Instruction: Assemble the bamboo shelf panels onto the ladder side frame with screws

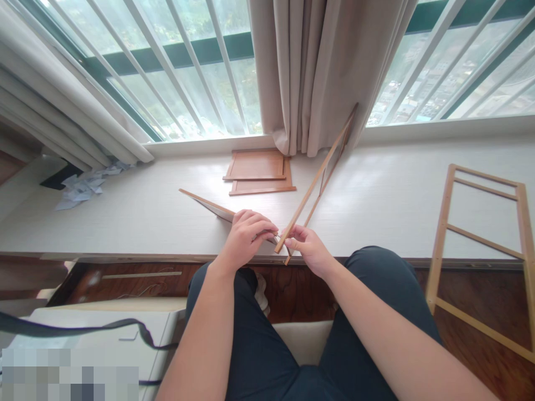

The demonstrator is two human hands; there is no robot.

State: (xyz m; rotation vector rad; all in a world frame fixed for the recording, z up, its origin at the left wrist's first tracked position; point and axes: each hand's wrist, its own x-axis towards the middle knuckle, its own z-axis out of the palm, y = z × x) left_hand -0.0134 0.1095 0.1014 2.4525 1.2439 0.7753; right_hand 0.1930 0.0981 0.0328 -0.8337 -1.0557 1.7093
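**Wooden frame parts at the window ledge: assembly under way, most pieces lying apart**

Head view: Just below the middle of the frame, both hands meet at the near edge of the long white window-ledge tabletop [397, 195]. The left hand [246, 236] is curled, its fingers pinched around the near end of a thin light-wood panel with a pale face [209, 205], which runs from the hand toward the centre left and lies low over the tabletop. The right hand [307, 248] is closed around the lower end of a slim ladder-like light-wood frame of two long rails [317, 179], which slants up to the right and rests against the beige curtain [317, 72] at the top centre. The ends of the two pieces sit just beside each other between the fingertips; whether they already touch or interlock I cannot tell.

Judging from how things lie, the work looks early to midway. Two flat brown wooden panels with raised rims [259, 171] lie overlapped on the tabletop under the curtain, well apart from the hands and joined to nothing. A larger light-wood ladder frame with crossbars [482, 234] stands at the right edge, leaning against the tabletop, also separate. Crumpled white papers [86, 186] lie at the centre left, near a second curtain.
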